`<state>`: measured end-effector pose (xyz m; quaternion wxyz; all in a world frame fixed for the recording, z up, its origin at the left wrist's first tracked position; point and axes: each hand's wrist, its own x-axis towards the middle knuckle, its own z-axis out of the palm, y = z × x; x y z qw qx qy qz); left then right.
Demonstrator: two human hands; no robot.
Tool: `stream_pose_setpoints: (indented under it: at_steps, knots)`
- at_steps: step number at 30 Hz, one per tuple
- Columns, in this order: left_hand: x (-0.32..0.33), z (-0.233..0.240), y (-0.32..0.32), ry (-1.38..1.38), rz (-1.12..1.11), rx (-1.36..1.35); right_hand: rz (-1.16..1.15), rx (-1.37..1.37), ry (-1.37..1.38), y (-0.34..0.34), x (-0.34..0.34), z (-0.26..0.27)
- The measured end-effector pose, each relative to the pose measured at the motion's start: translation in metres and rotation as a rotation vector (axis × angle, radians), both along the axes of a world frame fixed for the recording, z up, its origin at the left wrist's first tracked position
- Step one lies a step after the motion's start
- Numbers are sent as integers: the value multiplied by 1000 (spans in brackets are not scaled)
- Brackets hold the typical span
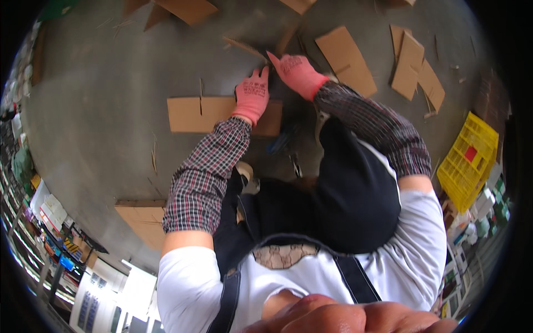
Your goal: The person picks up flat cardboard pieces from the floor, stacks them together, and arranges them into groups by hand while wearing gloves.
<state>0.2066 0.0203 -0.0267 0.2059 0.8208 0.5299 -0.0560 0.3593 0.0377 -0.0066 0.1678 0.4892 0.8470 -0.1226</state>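
Observation:
My left hand [252, 93], in a pink work glove bearing writing, reaches forward over a slotted cardboard piece [185, 115] lying on the concrete floor. Its fingertips meet the near end of a narrow cardboard strip [245, 47], seen almost edge-on. Beside it, my right hand [297, 75], in a matching glove, has its index finger stretched towards the same end of the strip. Another upright-looking cardboard piece [287, 39], blurred, stands just beyond the right hand. The undersides of both hands are hidden, so what the fingers grip cannot be made out.
Slotted cardboard pieces lie on the right, one single [347, 62] and a crossed group [410, 66]. More cardboard [183, 10] is at the far side. A cardboard stack [141, 218] sits at my left, a yellow plastic crate [468, 162] at right. A blurred blue object [281, 141] lies near my feet.

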Motion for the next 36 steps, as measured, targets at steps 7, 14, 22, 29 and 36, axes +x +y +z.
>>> stream_pose_setpoints:
  at_steps: [7, 14, 22, 29, 36]
  knots:
    - [-28, 17, -4, -51, 115, -63, -395, 358, 539, -11, 50, -7]
    - [-95, -1, -48, 129, 84, -69, -1071, 21, -260, -86, 186, -77]
    - [-49, 7, 3, 95, 94, -17, -995, 404, 861, -37, 181, 90]
    - [-45, -3, -1, 64, 86, -176, -256, 76, 536, -35, 1, 82]
    - [-82, -83, -42, -669, 282, -155, 305, -27, 326, -58, -55, 107]
